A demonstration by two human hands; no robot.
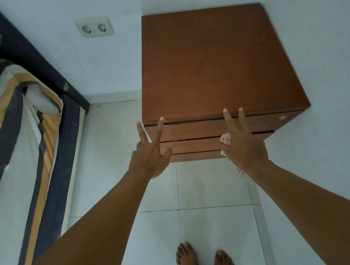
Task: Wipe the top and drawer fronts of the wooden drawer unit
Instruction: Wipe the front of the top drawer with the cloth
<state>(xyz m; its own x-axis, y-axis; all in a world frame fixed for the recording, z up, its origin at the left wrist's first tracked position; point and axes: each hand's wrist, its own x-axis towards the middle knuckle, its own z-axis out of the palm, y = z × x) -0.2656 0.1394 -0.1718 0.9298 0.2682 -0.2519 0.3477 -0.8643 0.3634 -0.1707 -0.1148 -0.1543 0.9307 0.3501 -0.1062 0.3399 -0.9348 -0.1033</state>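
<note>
Brown wooden drawer unit is seen standing on the pale tiled floor, set into the corner of two white walls. Its top is shown in full. The drawer fronts are steeply foreshortened, and their number cannot be fixed. A small round metal fitting is noted at the right end of the upper front; lock or knob cannot be told.

Left hand is held before the unit's front left corner. Index and middle fingers are straight and spread, the rest curled, nothing held. Right hand is posed likewise before the front edge. A red-and-white checked cloth is gripped under the palm, mostly hidden. Contact between either hand and the unit cannot be judged. Bare feet are cut off at the lower edge.
</note>
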